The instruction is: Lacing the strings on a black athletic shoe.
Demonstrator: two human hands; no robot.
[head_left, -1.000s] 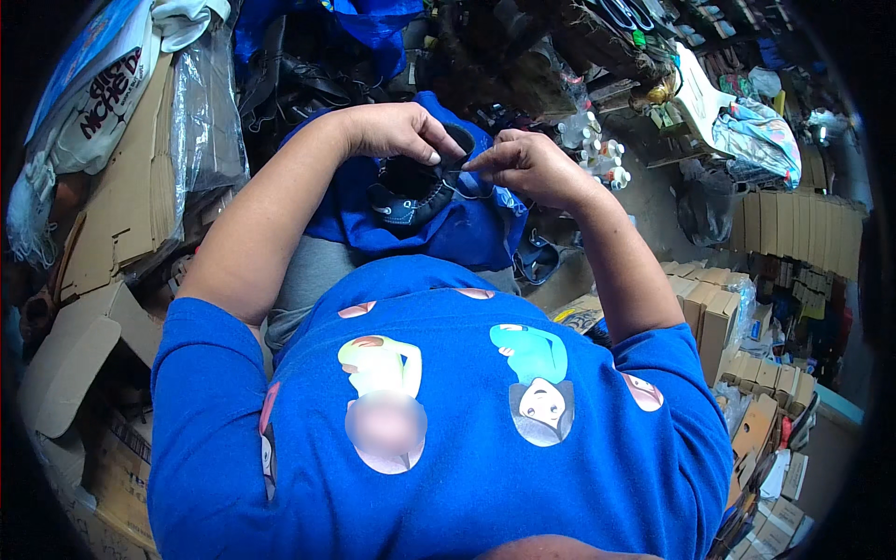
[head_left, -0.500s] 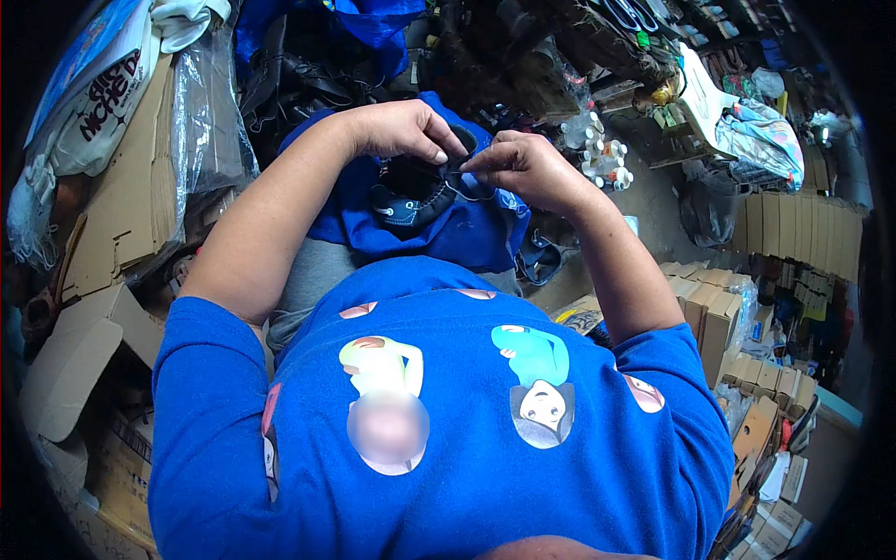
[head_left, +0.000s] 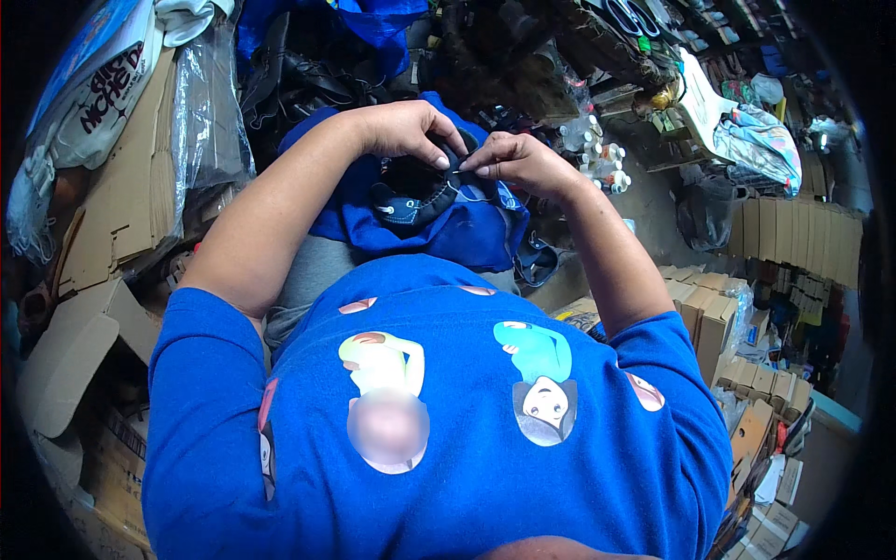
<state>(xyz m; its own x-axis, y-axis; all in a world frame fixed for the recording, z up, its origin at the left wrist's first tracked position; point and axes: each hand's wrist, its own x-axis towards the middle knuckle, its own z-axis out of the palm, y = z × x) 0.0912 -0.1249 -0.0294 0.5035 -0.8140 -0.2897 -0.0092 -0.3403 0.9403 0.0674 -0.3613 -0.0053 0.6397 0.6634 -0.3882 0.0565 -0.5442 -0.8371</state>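
A dark navy shoe (head_left: pixel 399 209) with pale stitching on its side lies on a blue cloth (head_left: pixel 350 224) over my lap. My left hand (head_left: pixel 415 133) reaches over its far side, thumb and fingers closed on the rim of the opening. Close beside it, my right hand (head_left: pixel 523 163) is closed in a pinch at the same rim. A thin pale thread (head_left: pixel 476 199) loops below the right fingertips, across the shoe's edge. Whether a needle is also in the pinch is too small to tell.
Flattened cardboard (head_left: pixel 140 177) and plastic wrap (head_left: pixel 213 103) stand at the left. White-capped bottles (head_left: pixel 602 163) cluster beyond my right hand. Stacked cardboard boxes (head_left: pixel 714 317) line the right side. Another dark shoe (head_left: pixel 537 259) lies right of the blue cloth. Black leather-like pieces (head_left: pixel 299 79) are heaped ahead.
Both hands stay at the shoe's rim. The right fingertips have shifted slightly left and down against the edge, and the right forearm has dropped back a little.
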